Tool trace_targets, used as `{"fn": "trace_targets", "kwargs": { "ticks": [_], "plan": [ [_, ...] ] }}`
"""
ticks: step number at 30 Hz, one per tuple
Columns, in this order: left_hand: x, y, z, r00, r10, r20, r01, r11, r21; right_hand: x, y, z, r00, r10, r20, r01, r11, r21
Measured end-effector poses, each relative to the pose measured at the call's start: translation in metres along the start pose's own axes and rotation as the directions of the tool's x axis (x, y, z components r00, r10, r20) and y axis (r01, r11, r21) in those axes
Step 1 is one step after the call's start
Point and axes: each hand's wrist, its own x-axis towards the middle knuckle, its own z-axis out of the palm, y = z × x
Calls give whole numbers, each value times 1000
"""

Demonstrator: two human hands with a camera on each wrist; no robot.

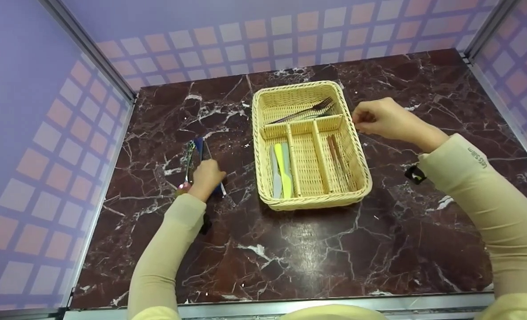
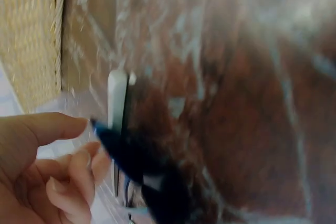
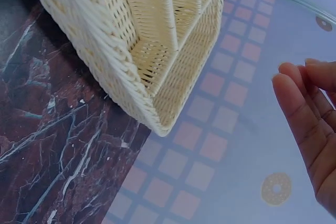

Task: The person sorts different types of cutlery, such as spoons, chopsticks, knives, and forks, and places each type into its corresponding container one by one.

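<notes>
In the head view my left hand [image 1: 207, 177] is over a small group of cutlery left of the wicker basket [image 1: 263, 203]. Dark blue cutlery [image 1: 199, 146] sticks out beyond it, beside a piece with a patterned handle [image 1: 189, 155] and pinkish end. The left wrist view is blurred: thumb and fingers are at the tip of a dark blue utensil [image 2: 126, 153], and whether they grip it cannot be told. Close to the basket's right rim, my right hand [image 1: 381, 118] has loosely bent fingers. Its fingertips [image 3: 286, 80] hold nothing in the right wrist view, apart from the basket.
Forks [image 1: 321, 105] lie in the basket's far compartment. Flat knives, one yellow-green [image 1: 281, 162], fill the left one; slim brown-handled pieces [image 1: 334, 149] lean in the right. A white-ended utensil [image 2: 117, 95] lies near my left hand. Patterned panels [image 1: 263, 44] enclose the dark marbled table [image 1: 299, 253].
</notes>
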Motion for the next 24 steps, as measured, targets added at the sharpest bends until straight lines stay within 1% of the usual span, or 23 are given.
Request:
{"fn": "trace_targets", "kwargs": {
  "ticks": [1, 5, 10, 13, 17, 20, 22, 24],
  "plan": [
    [-2, 1, 1, 1000, -12, 9, 12, 1000, -4, 0, 1, 1, 1000, -3, 1, 3, 1000, 0],
    [-5, 3, 1, 998, -56, 7, 56, 998, -24, -1, 4, 3, 1000, -6, 4, 6, 1000, 9],
    [-4, 3, 1, 995, -102, 9, 103, 991, -90, -1, 5, 4, 1000, 7, 15, -7, 999, 38],
    [-2, 4, 3, 994, -107, 2, 107, 988, -114, -1, 4, 3, 1000, 12, 22, -13, 998, 56],
    [-2, 7, 6, 995, -99, -14, 96, 988, -124, -2, 5, 3, 1000, 9, 27, -11, 997, 73],
    [-3, 10, 7, 995, -100, 21, 102, 986, -129, -3, 7, 4, 1000, 7, 30, -9, 997, 72],
    [-4, 12, 6, 993, -105, 62, 112, 985, -128, -3, 8, 4, 999, 7, 31, -9, 997, 73],
    [-4, 14, 5, 987, -119, 111, 133, 982, -134, -4, 8, 4, 999, 10, 31, -12, 997, 75]
  ]
}}
